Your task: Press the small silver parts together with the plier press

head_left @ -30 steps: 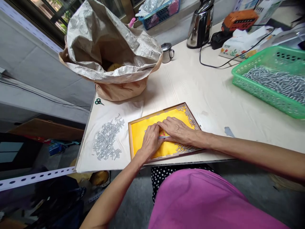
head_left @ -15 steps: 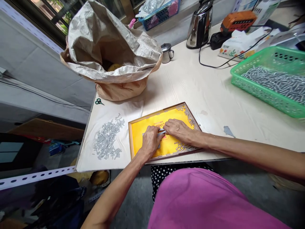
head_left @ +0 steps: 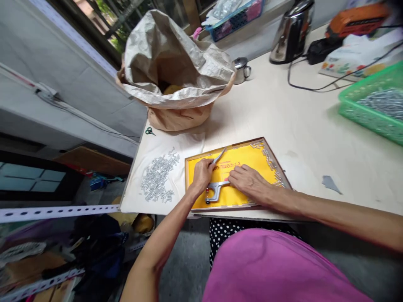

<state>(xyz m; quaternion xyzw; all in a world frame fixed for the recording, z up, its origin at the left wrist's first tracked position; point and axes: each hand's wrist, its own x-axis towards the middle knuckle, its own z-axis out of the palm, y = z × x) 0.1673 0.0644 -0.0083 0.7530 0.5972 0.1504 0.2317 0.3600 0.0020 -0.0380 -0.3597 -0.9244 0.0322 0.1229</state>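
Observation:
A wooden tray with a yellow liner (head_left: pixel 248 157) lies at the table's near edge. My left hand (head_left: pixel 202 173) is closed round a grey metal plier-like tool (head_left: pixel 216 189). One slim arm of the tool pokes out above the fist; the thicker arm lies on the liner. My right hand (head_left: pixel 248 181) rests on the liner, its fingertips pinched on the end of that thicker arm. Several small metal pieces (head_left: pixel 271 160) line the tray's right rim.
A pile of small metal pieces (head_left: pixel 157 178) lies on a white cloth left of the tray, with green scissors (head_left: pixel 150 131) behind it. A big paper sack (head_left: pixel 176 71), a steel cup (head_left: pixel 241 69), a kettle (head_left: pixel 292 31) and a green basket (head_left: pixel 374 105) stand farther back.
Both hands lay close together on the yellow liner before. Now my left hand has closed on the grey metal tool and the right fingertips touch it. My view has shifted left.

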